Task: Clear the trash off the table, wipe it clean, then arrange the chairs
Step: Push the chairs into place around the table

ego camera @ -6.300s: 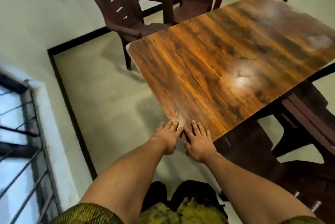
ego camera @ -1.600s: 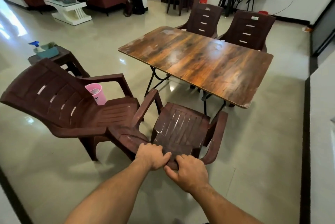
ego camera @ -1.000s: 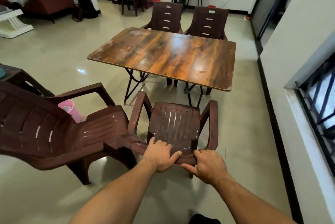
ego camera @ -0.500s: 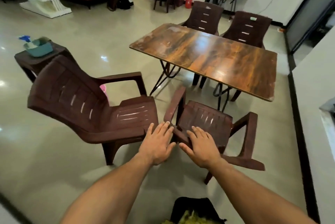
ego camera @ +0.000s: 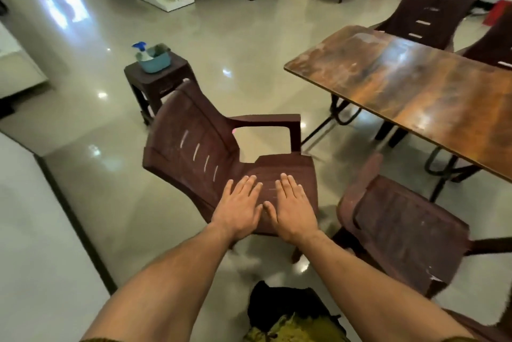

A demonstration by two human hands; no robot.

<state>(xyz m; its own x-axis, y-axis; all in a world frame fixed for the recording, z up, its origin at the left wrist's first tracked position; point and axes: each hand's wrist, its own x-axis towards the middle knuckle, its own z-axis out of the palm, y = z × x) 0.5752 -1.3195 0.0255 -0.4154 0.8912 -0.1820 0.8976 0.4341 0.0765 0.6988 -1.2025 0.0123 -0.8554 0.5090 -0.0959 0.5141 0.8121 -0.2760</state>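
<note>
- Stool [ego camera: 166, 78]: a low dark-brown stool stands on the tiled floor to the left of and beyond the near chair, just behind its backrest.
- Basin [ego camera: 155, 60]: a teal basin sits on the stool top; a spray bottle [ego camera: 141, 49] with a blue trigger head stands inside it, at its left side. Anything else in the basin cannot be made out.
- Near chair [ego camera: 210, 153]: a brown plastic armchair stands left of the table; its backrest leans away to the upper left and its seat front points to the lower right, toward the second chair. One armrest spans the far side of the seat.
- Left hand [ego camera: 238, 210]: it lies palm-down over the seat of the near chair, fingers straight and only slightly apart, gripping nothing.
- Right hand [ego camera: 293, 210]: it lies flat just beside the left hand over the same seat, fingers straight and close together; the two thumbs nearly touch.
- Second chair [ego camera: 399, 225]: it stands right of the near chair, at the table's near long edge, blurred.
- Table [ego camera: 415, 84]: a wood-grain top on dark metal legs, its long axis running from upper left to lower right.
- Far chair [ego camera: 426, 14]: it stands at the table's far side, its backrest upright.
</note>
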